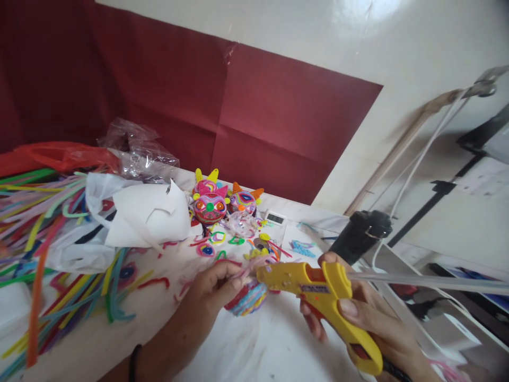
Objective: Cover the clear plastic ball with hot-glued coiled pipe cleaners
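Observation:
My right hand is wrapped round a yellow hot glue gun, with a clear glue stick jutting out of its back end. The gun's nozzle points left at a ball covered in colourful striped pipe cleaners. At the ball's upper left, my left hand is closed, thumb and fingers pinching a pale pink pipe cleaner. The nozzle tip is close to these fingers; whether it touches the ball is hidden. Finished-looking animal heads of pipe cleaners with ears and round eyes stand farther back.
Many loose pipe cleaners and a torn white sheet cover the left side. Small cut pieces, a round eye piece and a white digital timer lie behind the ball. A black cylinder stands at the right.

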### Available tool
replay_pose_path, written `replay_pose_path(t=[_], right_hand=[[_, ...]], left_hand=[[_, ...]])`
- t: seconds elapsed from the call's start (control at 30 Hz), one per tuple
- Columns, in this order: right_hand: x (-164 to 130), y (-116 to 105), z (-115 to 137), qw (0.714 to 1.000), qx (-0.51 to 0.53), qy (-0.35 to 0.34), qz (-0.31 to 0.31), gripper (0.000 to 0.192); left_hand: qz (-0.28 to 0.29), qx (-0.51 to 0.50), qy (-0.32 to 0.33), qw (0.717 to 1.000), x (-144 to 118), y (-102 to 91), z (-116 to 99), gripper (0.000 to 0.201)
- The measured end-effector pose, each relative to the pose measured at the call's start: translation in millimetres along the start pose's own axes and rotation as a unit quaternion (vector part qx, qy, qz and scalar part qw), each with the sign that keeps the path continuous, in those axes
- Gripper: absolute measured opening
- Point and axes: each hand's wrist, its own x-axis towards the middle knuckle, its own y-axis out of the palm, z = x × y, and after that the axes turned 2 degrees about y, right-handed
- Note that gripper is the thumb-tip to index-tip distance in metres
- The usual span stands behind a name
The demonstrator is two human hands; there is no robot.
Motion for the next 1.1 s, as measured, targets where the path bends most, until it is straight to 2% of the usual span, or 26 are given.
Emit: replay_pose_path(t=[0.63,0.93,1.1], right_hand=[[0,1,2,0.999,-0.002,-0.035,-0.014,0.045],[1,-4,3,0.999,-0.004,-0.049,-0.006,0.045],[2,-8,-1,0.998,-0.009,-0.069,0.002,0.044]], left_hand=[[-0.008,-0.028,0.005,1.000,2,-1.4,2,0.029],[-0.014,-0.020,0.014,1.000,5,-3.8,5,0.029],[0.002,-0.022,0.015,1.000,7,-6.1,10,0.030]])
